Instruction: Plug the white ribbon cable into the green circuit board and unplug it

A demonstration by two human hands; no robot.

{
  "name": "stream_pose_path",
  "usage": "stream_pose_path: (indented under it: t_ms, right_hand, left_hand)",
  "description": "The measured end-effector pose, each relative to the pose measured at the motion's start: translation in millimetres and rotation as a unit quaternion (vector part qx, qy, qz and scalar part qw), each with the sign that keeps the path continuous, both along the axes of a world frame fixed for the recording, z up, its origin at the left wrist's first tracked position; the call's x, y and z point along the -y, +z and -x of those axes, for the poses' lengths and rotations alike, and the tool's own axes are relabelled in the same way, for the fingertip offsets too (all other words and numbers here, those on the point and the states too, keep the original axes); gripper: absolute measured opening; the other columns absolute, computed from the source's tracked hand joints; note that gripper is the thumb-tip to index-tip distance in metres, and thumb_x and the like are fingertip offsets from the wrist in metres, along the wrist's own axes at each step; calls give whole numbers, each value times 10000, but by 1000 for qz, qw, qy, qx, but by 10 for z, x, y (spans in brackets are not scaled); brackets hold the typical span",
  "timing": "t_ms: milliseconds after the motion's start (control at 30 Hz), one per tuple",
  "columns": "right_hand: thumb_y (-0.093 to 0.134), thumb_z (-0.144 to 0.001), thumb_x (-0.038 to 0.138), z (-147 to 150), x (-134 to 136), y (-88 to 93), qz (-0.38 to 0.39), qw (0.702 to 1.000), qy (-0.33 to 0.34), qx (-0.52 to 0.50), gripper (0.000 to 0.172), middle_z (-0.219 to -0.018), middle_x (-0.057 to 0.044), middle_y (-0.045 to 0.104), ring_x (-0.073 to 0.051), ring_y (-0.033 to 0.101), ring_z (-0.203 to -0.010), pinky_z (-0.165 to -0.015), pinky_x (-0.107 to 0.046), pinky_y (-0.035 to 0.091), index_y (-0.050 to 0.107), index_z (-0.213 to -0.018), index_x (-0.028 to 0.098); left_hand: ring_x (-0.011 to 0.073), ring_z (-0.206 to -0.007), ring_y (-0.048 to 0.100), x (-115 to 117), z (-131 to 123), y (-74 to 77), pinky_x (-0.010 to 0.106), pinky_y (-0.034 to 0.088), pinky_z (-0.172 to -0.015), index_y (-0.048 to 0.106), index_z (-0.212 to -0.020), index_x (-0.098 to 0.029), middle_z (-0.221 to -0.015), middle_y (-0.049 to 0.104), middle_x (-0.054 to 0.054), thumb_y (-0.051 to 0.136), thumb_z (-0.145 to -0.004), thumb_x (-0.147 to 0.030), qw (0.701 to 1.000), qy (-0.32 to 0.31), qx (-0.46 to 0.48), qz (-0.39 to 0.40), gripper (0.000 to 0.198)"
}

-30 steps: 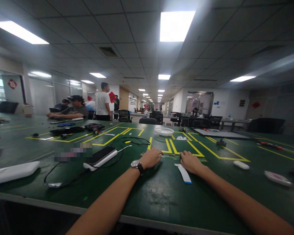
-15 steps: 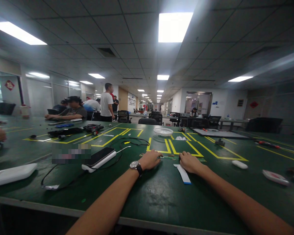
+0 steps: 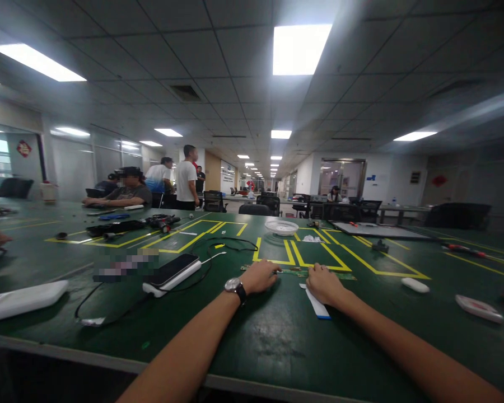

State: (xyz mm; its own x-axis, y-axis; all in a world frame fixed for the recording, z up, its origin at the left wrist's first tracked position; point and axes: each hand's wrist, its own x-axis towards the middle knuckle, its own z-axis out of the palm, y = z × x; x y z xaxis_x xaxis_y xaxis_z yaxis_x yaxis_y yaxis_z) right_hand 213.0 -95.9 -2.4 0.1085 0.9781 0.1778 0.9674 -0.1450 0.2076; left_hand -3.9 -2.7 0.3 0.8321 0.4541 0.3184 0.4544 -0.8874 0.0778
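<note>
A long, narrow green circuit board (image 3: 294, 272) lies flat on the green table, running sideways beneath both hands. My left hand (image 3: 260, 276), with a watch on the wrist, has its fingers bent down and closed at the left part of the board. My right hand (image 3: 322, 283) is curled over the right part, fingertips pressed together on it. From under the right hand a white flat ribbon cable (image 3: 318, 307) with a blue end slants toward me. Whether the cable joins the board is hidden by the hand.
A phone (image 3: 172, 270) on a white block and a black cable (image 3: 210, 268) are on the left, near a white case (image 3: 25, 301). Behind the hands stands a clear plastic basket (image 3: 281, 227). To the right are a white mouse-like object (image 3: 415, 285) and a pink-white box (image 3: 479, 308).
The whole view has shifted slightly, moving the scene a little right and down. Both hands stay at the circuit board, with only slight finger movement. In the background, a person has straightened up.
</note>
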Motion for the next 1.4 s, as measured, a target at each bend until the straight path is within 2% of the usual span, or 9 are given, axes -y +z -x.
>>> stream_pose_path:
  t_ms: [233, 600, 733, 867, 1033, 1267, 1400]
  right_hand:
    - [291, -974, 256, -92, -52, -45, 8, 999, 49, -2, 411, -1155, -243, 551, -340, 549, -1080, -866, -446, 453, 597, -1139, 37]
    - [306, -968, 313, -227, -126, -120, 7, 997, 81, -13, 433, -1190, -240, 544, -340, 543, -1087, -883, -453, 437, 586, -1181, 60]
    - [326, -971, 330, -269, -127, -68, -5, 994, 106, -29, 406, -1106, -201, 575, -317, 560, -1020, -884, -436, 424, 622, -1111, 91]
    - [299, -979, 269, -290, -120, 42, 4, 990, 136, -47, 396, -1041, -182, 591, -277, 572, -954, -906, -409, 408, 643, -1058, 91]
    - [320, -980, 244, -273, -108, 108, 10, 986, 156, -61, 383, -1049, -153, 610, -244, 576, -980, -946, -365, 388, 663, -1073, 101]
    - [385, -937, 193, -163, -93, 116, 9, 970, 222, -96, 339, -1099, -123, 632, -221, 585, -1023, -928, -314, 407, 665, -1117, 129]
    - [427, -908, 183, -130, -88, 108, 7, 961, 247, -120, 324, -1146, -117, 631, -214, 588, -1035, -918, -303, 422, 655, -1133, 135]
  left_hand:
    - [251, -1125, 578, -15, -13, 1, 380, 468, -980, 620, -1248, -239, -1212, 655, 67, 493, -946, -264, 999, 19, -11, -28, 328]
    - [271, -1093, 588, -40, -24, -12, 394, 477, -952, 625, -1232, -213, -1185, 662, 87, 479, -950, -275, 999, 15, -16, -31, 324]
    - [272, -1098, 588, -51, -28, -10, 398, 472, -960, 625, -1231, -213, -1186, 660, 92, 486, -949, -273, 999, 20, -16, -25, 320]
    - [262, -1117, 582, -32, -20, 15, 379, 465, -972, 628, -1223, -213, -1191, 656, 85, 491, -951, -267, 1000, 21, -10, -16, 309]
    - [254, -1106, 579, -11, 14, 47, 374, 459, -977, 622, -1229, -182, -1191, 649, 94, 460, -966, -244, 1000, 16, 4, -7, 315]
    - [256, -1145, 561, -50, 49, 62, 373, 436, -998, 612, -1244, -195, -1230, 631, 91, 472, -957, -236, 1000, 19, 1, 6, 322]
    - [258, -1102, 592, -52, 69, 63, 350, 464, -945, 639, -1196, -184, -1160, 658, 99, 485, -946, -237, 999, 25, -15, 22, 299]
